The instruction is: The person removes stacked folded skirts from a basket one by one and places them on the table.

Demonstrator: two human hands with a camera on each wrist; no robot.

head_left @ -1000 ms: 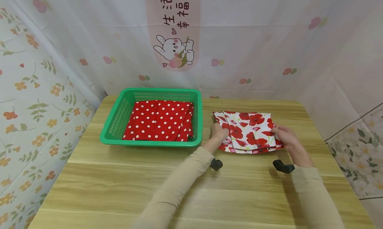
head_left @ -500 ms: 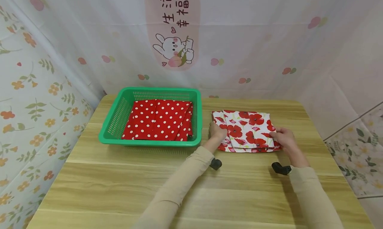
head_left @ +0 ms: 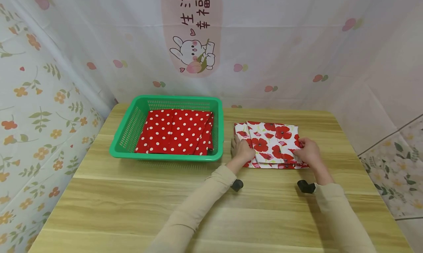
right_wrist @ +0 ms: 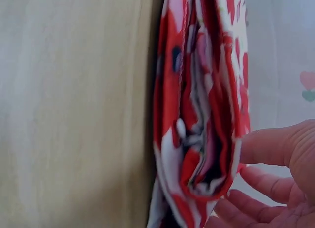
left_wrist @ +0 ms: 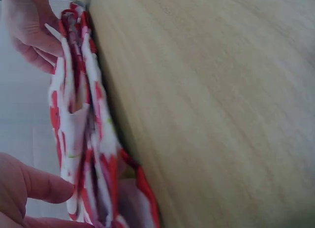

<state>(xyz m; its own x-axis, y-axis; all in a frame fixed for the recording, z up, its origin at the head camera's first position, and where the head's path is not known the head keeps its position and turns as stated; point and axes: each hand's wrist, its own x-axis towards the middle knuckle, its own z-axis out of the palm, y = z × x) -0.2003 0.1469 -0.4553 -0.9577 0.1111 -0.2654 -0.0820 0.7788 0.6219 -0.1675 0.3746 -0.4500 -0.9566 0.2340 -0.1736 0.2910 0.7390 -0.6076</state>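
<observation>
Folded poppy-print cloth (head_left: 271,143), right of centre, on wooden table (head_left: 264,220). Left hand (head_left: 242,151) at its left edge, right hand (head_left: 309,152) at its right; thumbs touching fabric, fingers partly spread, cannot tell whether gripping. Left of centre: green basket (head_left: 165,156), red polka-dot cloth (head_left: 181,132) inside.

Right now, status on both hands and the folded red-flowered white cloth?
Left hand, right hand touching opposite ends. Folded red-flowered white cloth on pale wooden table. Green plastic basket at left, not in way.
</observation>
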